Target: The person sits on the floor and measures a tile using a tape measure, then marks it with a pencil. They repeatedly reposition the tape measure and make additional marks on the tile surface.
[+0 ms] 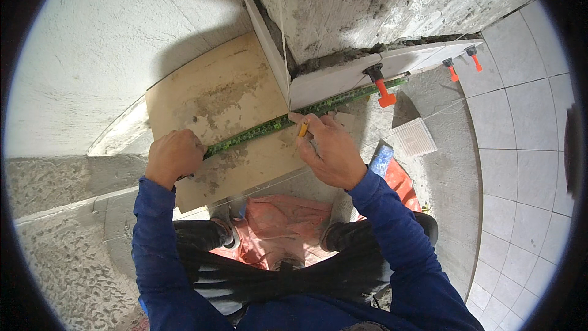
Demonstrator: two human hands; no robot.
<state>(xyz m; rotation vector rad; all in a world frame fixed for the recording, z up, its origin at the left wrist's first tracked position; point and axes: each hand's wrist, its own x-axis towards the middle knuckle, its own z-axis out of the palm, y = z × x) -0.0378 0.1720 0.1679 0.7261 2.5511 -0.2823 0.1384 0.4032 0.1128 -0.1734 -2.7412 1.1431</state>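
Note:
A green tape measure [248, 135] stretches its blade from my left hand over a tan board and along the foot of the white wall tiles [334, 84]. My left hand [176, 156] is closed around the near-left end of the tape; its case, if there, is mostly hidden by the fist. My right hand [334, 153] pinches a short yellow pencil [303, 129]. Its fingertips rest at the blade, close to the outer corner where two wall tiles meet. Under the tape lies the tan board [184, 95], stained with grey mortar.
Orange-and-black tile levelling clips [383, 89] stick out from the tile row. A taut string [283, 30] runs by the corner. A small white textured tile piece [414, 138] lies right of my hand. Orange sheeting [285, 220] spreads between my feet; pale floor tiles [517, 116] lie far right.

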